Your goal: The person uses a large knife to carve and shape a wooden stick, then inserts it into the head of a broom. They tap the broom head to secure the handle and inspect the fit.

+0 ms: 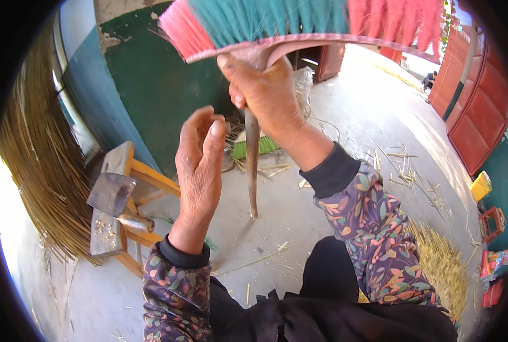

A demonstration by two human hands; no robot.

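My right hand (262,88) is wrapped round a broom just below its head, which is held up high. The broom's bristles (271,20) fan out in pink and teal along a pink edge, partly cut off at the top of the view. Below my fist its brown wooden handle (252,165) points down and narrows toward the end. My left hand (200,162) is raised to the left of the handle, apart from it, fingers bent and thumb spread, with nothing in it.
On the left a wooden bench (117,162) bears a broad-bladed chopper (113,194) with a wooden handle. A tall bundle of brown stalks (43,148) stands beside it. Green bristles (257,147) lie behind the handle. Straw bits (413,171) and a straw mat (445,268) are at right.
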